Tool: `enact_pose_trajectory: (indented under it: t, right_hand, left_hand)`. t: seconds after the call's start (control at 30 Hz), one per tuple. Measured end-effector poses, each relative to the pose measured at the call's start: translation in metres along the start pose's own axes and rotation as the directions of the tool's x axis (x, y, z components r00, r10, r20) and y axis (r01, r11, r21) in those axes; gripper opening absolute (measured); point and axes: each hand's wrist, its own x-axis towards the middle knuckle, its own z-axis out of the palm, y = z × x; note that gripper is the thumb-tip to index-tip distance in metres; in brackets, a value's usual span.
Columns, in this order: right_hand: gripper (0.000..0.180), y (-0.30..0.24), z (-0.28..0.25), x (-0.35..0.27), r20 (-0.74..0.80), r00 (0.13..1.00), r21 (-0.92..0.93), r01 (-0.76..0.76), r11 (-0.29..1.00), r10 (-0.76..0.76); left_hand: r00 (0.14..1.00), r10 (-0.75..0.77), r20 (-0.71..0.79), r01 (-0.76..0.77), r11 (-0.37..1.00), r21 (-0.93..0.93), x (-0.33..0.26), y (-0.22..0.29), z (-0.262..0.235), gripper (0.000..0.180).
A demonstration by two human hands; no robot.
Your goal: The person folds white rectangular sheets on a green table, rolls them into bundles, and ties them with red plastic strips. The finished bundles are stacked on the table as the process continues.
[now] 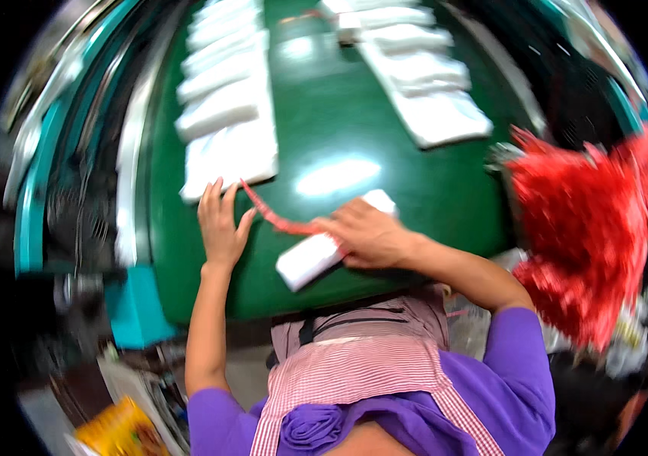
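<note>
My right hand (370, 234) is wrapped over a white folded bundle (303, 264) near the front of the green conveyor-like surface (324, 114). A red strip (282, 224) runs from under its fingers up and left, its free end close to my left fingertips. My left hand (220, 224) has its fingers apart, at the near edge of the left row of white folded bundles (227, 152). Nothing shows in its grasp. Motion blur hides whether it touches the strip's end. What lies beneath my right palm is hidden.
A second row of overlapping white bundles (446, 120) lies at the far right. A large bunch of red strips (575, 228) hangs beside the surface's right edge. Teal machine frames (31, 220) flank it. A yellow package (122, 429) is at the lower left.
</note>
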Motion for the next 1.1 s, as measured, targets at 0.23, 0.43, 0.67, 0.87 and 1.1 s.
enact_pose_trajectory:
  t: [0.23, 0.43, 0.67, 0.87, 1.1]
  right_hand:
    - [0.055, 0.089, -0.066, 0.132, -0.673, 0.74, -0.387, -0.323, 0.864, -0.025]
    - [0.075, 0.016, 0.052, 0.201, -0.063, 0.997, -0.413, 0.023, 0.91, -0.054]
    - [0.016, 0.054, 0.076, 0.234, -0.135, 0.978, -0.176, -0.181, 0.968, 0.158]
    - [0.028, 0.043, 0.017, 0.099, 0.07, 0.959, 0.647, -0.254, 0.719, 0.276]
    - [0.037, -0.063, -0.121, 0.054, -0.295, 0.78, 0.933, 0.36, -0.011, 0.552]
  left_hand:
    - [0.995, -0.096, -0.031, 0.095, 0.995, -0.03, -0.03, -0.027, 0.003, 0.031]
    - [0.99, -0.132, -0.039, 0.125, 0.981, -0.147, -0.028, -0.03, 0.019, 0.029]
    - [0.985, -0.172, 0.033, 0.174, 0.979, -0.108, -0.021, -0.027, 0.015, 0.036]
    - [1.0, -0.02, 0.024, 0.022, 0.996, -0.084, -0.027, 0.004, 0.028, 0.068]
    - [0.993, -0.116, 0.015, 0.073, 0.513, -0.855, 0.011, 0.123, -0.008, 0.043]
